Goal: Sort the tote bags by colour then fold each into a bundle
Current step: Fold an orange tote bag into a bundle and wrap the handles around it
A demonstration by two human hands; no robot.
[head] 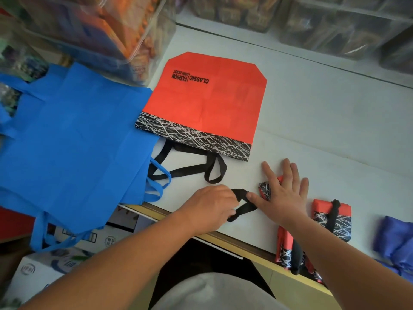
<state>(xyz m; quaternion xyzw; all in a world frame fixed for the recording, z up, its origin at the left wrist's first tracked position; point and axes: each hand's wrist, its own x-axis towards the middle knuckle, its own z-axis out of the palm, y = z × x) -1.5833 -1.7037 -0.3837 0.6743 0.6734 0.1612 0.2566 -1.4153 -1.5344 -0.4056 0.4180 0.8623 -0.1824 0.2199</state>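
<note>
Frame, 9 o'clock: blue totes (pixel 73 139) lay stacked flat, overhanging the near edge of the white table (pixel 324 121), handles trailing off at 7 o'clock above the boxes (pixel 33 269). 11 o'clock: clear bins (pixel 93 30), contents blurred. 12 o'clock: red tote (pixel 207 101) lay flat and unfolded, printed side up, its black-and-white patterned band towards the person, left corner touching the blue totes; its black handles (pixel 190 170) lay loose on the table at 6 o'clock of the tote. Just below centre: left hand (pixel 212 209) was knuckles up, fingers curled round a black strap (pixel 245 208), which looped across to the right thumb. At 3 o'clock of that hand: right hand (pixel 283 193) was flat, fingers straight and spread, palm pressing down on a rolled red bundle (pixel 264 189), only the patterned end showing past the thumb. At 4 o'clock of the right hand: tied bundle (pixel 342 222), red, a black strap knotted over it, sat apart from the hand. At 6 o'clock of the right hand: edge bundle (pixel 283 242), red, lay at the table's near edge, partly hidden by the right forearm. Frame, 4 o'clock: blue bundle (pixel 395 238), cut off by the frame edge.
</note>
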